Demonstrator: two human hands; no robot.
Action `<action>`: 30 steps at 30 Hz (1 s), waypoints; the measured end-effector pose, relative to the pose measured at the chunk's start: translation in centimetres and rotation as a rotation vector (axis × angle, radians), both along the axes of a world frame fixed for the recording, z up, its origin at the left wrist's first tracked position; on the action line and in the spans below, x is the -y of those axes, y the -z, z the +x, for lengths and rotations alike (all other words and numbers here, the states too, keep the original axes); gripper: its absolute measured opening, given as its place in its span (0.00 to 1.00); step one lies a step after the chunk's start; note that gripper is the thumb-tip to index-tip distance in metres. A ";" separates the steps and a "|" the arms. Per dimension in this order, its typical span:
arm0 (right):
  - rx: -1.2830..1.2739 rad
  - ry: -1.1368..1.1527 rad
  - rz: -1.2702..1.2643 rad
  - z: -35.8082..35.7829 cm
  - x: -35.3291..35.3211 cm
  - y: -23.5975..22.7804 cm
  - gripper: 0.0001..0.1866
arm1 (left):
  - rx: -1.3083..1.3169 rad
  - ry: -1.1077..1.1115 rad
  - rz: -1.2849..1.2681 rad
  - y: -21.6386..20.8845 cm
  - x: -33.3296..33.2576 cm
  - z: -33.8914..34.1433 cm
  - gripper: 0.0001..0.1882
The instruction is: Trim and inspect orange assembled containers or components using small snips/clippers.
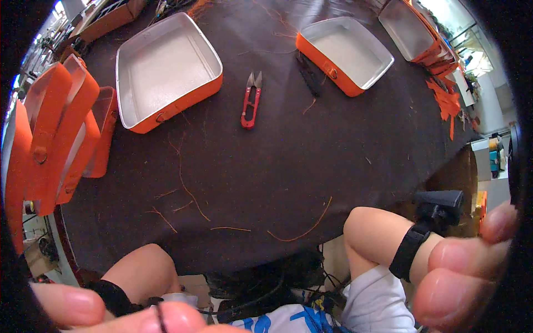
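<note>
Clearly, your left hand (pixel 127 324) and right hand (pixel 458 291) loom at the lower corners, too cropped to tell whether either grips anything, while red snips (pixel 256 101) lie beyond loose orange threads (pixel 230 228) on the dark table (pixel 288 161), between two orange-sided cases (pixel 194 104).

Both arms (pixel 383 240) bend by the table's (pixel 300 166) near edge; left hand (pixel 130 325) and right hand (pixel 461 263) are raised, well apart.
</note>
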State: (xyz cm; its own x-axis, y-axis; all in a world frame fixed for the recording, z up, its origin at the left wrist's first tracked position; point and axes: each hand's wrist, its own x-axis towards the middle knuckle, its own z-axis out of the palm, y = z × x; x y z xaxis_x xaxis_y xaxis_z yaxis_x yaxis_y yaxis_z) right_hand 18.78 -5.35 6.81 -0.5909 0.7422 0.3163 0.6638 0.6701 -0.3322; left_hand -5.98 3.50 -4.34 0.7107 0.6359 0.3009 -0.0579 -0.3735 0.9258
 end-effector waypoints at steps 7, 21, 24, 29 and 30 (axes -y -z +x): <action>0.007 0.011 0.037 0.2 -0.3 0.8 0.07 | 0.007 -0.005 0.031 -0.7 0.3 0.7 0.24; 0.104 0.331 0.084 -1.5 1.4 1.4 0.08 | 0.028 -0.036 0.108 -2.7 1.4 0.9 0.18; 0.138 0.470 0.121 -3.1 2.2 1.4 0.09 | 0.043 -0.036 0.130 -3.5 1.5 1.0 0.17; -0.105 0.489 0.270 -4.0 2.4 3.4 0.06 | 0.069 -0.020 0.184 -4.3 1.4 1.2 0.15; -0.094 0.456 0.241 -3.7 2.3 2.4 0.06 | 0.072 -0.021 0.194 -4.6 1.5 1.1 0.15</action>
State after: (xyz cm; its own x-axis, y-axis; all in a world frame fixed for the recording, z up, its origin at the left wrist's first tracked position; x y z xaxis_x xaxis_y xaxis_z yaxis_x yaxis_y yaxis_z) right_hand 15.07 -7.70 4.45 -0.1850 0.8169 0.5463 0.8808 0.3844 -0.2766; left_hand -4.85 1.97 0.30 0.6702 0.5752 0.4691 -0.1120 -0.5463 0.8300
